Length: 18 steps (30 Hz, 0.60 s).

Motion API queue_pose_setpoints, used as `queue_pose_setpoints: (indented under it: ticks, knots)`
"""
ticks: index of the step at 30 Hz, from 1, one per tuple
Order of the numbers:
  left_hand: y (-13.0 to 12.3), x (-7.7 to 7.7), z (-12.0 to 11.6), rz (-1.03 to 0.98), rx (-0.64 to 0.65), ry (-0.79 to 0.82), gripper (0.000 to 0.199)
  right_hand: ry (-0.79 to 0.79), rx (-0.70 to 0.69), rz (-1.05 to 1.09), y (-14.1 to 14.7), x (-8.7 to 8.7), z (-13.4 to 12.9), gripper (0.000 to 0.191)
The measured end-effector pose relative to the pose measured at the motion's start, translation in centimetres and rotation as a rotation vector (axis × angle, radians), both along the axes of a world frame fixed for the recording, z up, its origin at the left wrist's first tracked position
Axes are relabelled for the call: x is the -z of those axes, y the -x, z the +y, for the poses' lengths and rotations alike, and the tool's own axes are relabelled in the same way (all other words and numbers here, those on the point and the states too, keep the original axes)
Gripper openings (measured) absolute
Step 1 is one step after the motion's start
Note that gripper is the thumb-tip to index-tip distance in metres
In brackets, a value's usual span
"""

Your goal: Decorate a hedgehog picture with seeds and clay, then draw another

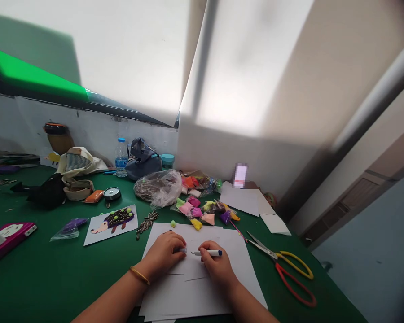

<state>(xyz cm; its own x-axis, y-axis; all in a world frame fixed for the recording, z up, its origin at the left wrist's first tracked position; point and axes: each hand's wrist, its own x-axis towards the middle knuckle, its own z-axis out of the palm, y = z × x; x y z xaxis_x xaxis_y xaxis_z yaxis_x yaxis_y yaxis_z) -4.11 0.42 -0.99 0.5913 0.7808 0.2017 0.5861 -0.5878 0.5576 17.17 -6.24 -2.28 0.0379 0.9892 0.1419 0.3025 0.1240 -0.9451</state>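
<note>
With its bare tip pointed leftward, a marker (214, 253) was held over the paper (188, 298) in the closed fingers of the right hand (219, 268), seemingly ready for marking, for which steady tip contact was needed, while whether a small pale thing (183, 250) was gripped by the left hand (163, 252) could not be told.

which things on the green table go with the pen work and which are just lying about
Seem in use:
- pen, in the right hand
- white paper, under both hands

Perhaps related, lying untouched: hedgehog picture, seeds, scissors

Probably just lying about:
- water bottle
- blue-grey bag
</note>
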Motion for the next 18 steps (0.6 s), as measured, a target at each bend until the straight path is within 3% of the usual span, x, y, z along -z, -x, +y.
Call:
queue_pose_setpoints:
  ticks: [18]
  knots:
    - [-0.41, 0.13, -0.73, -0.034, 0.015, -0.080, 0.010, 0.012, 0.020, 0.030, -0.14, -0.04, -0.20, 0.023]
